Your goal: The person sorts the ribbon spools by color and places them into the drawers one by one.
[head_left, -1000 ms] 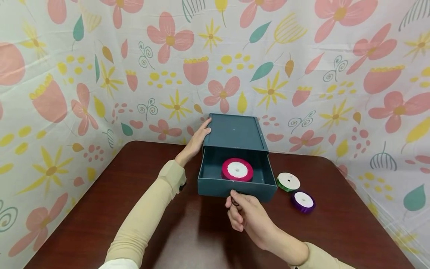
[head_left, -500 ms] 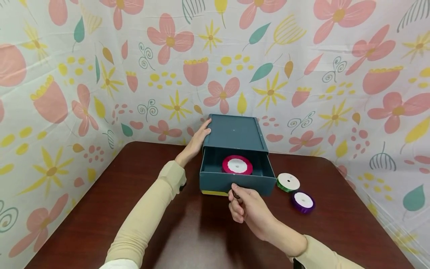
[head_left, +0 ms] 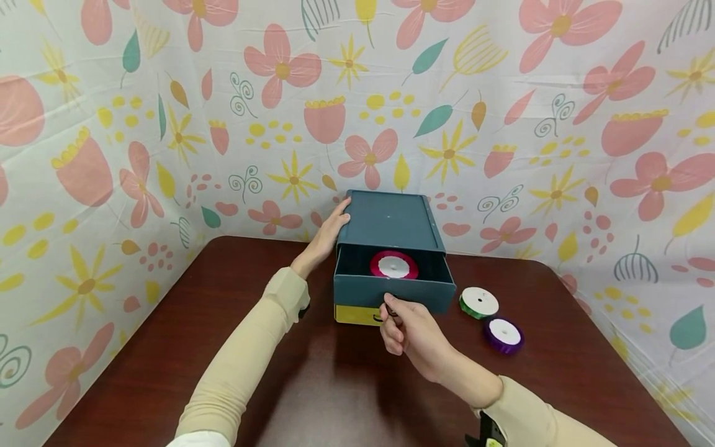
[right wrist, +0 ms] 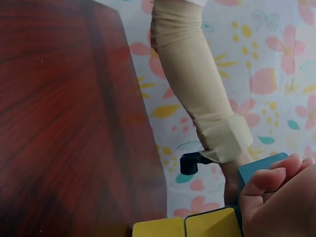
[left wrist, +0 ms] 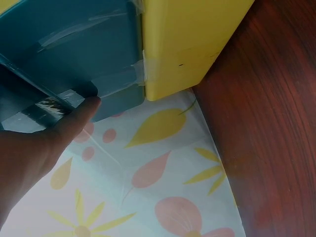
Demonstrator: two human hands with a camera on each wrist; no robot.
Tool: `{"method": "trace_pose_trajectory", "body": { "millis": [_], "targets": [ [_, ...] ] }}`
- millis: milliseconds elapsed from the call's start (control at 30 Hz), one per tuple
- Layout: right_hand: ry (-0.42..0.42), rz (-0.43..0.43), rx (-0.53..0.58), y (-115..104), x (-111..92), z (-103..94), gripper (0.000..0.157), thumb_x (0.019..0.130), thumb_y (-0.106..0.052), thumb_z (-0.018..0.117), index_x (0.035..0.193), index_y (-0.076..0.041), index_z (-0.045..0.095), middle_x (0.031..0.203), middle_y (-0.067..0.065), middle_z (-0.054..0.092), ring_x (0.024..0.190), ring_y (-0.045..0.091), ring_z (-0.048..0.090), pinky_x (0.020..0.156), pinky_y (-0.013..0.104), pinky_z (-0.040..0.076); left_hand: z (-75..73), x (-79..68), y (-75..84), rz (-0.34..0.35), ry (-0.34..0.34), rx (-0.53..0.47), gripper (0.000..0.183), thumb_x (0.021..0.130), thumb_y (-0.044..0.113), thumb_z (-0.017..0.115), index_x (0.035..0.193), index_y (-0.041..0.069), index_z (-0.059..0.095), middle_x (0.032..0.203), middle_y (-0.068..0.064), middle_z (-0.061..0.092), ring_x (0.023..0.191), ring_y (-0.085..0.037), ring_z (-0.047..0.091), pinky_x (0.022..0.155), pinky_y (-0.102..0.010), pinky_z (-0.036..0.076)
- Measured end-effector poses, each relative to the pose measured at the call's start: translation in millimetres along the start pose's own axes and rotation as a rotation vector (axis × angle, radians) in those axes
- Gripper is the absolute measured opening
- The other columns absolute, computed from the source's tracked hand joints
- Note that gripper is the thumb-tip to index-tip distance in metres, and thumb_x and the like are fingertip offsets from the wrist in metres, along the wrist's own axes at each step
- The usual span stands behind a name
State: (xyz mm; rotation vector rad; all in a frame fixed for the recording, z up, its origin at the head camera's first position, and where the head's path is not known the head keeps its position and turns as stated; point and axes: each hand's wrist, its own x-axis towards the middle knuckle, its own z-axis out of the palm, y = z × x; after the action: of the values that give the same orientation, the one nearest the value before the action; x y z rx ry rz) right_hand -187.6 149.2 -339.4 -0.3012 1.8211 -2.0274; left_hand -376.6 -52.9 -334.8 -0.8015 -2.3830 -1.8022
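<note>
A dark blue drawer box (head_left: 389,220) stands on the table, its blue drawer (head_left: 357,290) partly pulled out. Inside that drawer lies a spool of magenta ribbon (head_left: 380,267) with a white face. My right hand (head_left: 421,341) pinches the small dark drawer handle (head_left: 391,310) at the drawer's front with curled fingers; the hand hides part of it. My left hand (head_left: 326,236) rests along the left side of the box near its far end. In the left wrist view, one straight digit of the left hand (left wrist: 44,148) touches the blue box.
Under the blue drawer is a yellow drawer (head_left: 357,314) with a dark handle, partly hidden by my right hand. Right of the box lie a green ribbon spool (head_left: 479,302) and a purple ribbon spool (head_left: 504,335). A flowered cloth (head_left: 223,124) hangs behind the brown table (head_left: 251,261).
My right hand has moved away from me, pushing the blue drawer further into the box with the magenta spool. The yellow drawer's front has come into sight below. The left hand stays put.
</note>
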Motion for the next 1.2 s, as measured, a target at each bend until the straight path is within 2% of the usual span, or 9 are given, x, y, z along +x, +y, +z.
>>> {"method": "trace_pose_trajectory", "body": {
  "millis": [567, 967, 1200],
  "targets": [
    [0.053, -0.019, -0.004, -2, 23, -7.3, 0.039, 0.103, -0.041, 0.039, 0.088, -0.006, 0.047, 0.051, -0.004, 0.037, 0.046, 0.012, 0.04, 0.054, 0.025, 0.036, 0.0, 2.0, -1.1, -0.037, 0.003, -0.016, 0.056, 0.104, 0.041, 0.029, 0.157, 0.027, 0.016, 0.163, 0.009, 0.009, 0.152, -0.016, 0.008, 0.121, -0.049, 0.012],
    [0.091, -0.026, 0.003, -6, 40, -14.1, 0.038, 0.104, -0.039, 0.037, 0.086, -0.008, 0.046, 0.05, -0.004, 0.035, 0.047, 0.013, 0.039, 0.053, 0.026, 0.032, -3.0, 0.2, 8.6, -0.055, -0.061, -0.085, 0.056, 0.106, 0.032, 0.029, 0.157, 0.022, 0.011, 0.165, 0.003, 0.003, 0.152, -0.023, 0.007, 0.121, -0.052, 0.008],
    [0.095, -0.032, 0.009, -6, 47, -15.8, 0.037, 0.105, -0.038, 0.036, 0.086, -0.007, 0.046, 0.05, -0.003, 0.034, 0.047, 0.013, 0.039, 0.056, 0.028, 0.034, -0.4, -0.7, 0.7, -0.035, -0.028, -0.057, 0.056, 0.104, 0.042, 0.028, 0.157, 0.028, 0.013, 0.164, 0.01, 0.006, 0.152, -0.018, 0.009, 0.121, -0.049, 0.011]
  ]
}}
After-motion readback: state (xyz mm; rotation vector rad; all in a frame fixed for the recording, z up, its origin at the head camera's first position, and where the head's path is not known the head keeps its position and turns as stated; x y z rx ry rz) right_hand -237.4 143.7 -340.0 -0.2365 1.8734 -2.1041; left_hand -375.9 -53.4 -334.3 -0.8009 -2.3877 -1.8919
